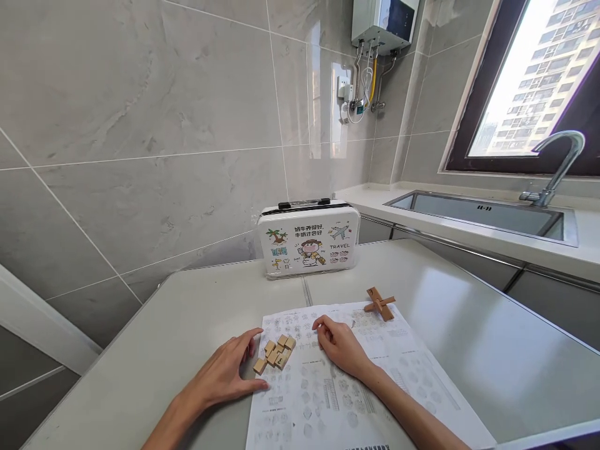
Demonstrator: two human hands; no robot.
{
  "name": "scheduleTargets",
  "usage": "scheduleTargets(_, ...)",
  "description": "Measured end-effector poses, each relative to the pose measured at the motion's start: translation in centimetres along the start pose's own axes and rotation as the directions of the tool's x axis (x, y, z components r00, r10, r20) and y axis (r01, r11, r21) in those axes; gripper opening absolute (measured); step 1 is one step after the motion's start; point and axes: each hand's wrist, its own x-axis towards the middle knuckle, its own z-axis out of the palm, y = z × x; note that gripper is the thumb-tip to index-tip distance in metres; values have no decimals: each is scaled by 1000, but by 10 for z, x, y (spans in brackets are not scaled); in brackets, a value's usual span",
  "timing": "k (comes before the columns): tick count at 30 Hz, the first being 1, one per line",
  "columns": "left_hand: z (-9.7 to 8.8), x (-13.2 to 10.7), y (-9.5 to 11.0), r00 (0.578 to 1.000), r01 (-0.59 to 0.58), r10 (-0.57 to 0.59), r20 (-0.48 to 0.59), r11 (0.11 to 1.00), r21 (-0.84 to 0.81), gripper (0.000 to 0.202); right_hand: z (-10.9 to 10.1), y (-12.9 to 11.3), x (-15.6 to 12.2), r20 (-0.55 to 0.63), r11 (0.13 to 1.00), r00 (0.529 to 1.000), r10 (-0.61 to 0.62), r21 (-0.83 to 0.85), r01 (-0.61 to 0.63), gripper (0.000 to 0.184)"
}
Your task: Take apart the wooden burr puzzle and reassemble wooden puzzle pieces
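Observation:
A cluster of small wooden puzzle blocks (275, 353) lies on a printed instruction sheet (347, 387) on the white table (469, 337). My left hand (225, 374) rests flat at the sheet's left edge, fingers spread, its fingertips almost touching the blocks and holding nothing. My right hand (340, 344) lies on the sheet just right of the blocks, fingers curled loosely downward, with nothing visible in it. An assembled wooden cross puzzle (379, 304) stands at the sheet's far right corner, beyond my right hand.
A white illustrated carry case (308, 240) stands against the tiled wall at the table's back. To the right, a counter holds a steel sink (482, 212) with a faucet (555, 165) under a window. A water heater (384, 22) hangs on the wall.

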Motion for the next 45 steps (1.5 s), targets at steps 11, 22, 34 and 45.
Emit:
scheduleTargets(11, 21, 30, 23, 994, 30, -12, 108, 986, -166, 87, -5, -5, -2, 60, 995, 997, -48, -84, 53, 17)
scheduleTargets(22, 34, 57, 21, 993, -120, 116, -35, 972, -201, 62, -13, -9, -5, 252, 982, 964, -81, -148, 121, 74)
scheduleTargets(34, 46, 58, 30, 975, -106, -36, -220, 794, -598, 52, -13, -12, -5, 220, 994, 975, 41, 88, -62, 57)
scheduleTargets(45, 52, 53, 46, 943, -143, 49, -328, 953, -268, 59, -9, -11, -1, 171, 935, 980, 98, 320, -149, 48)
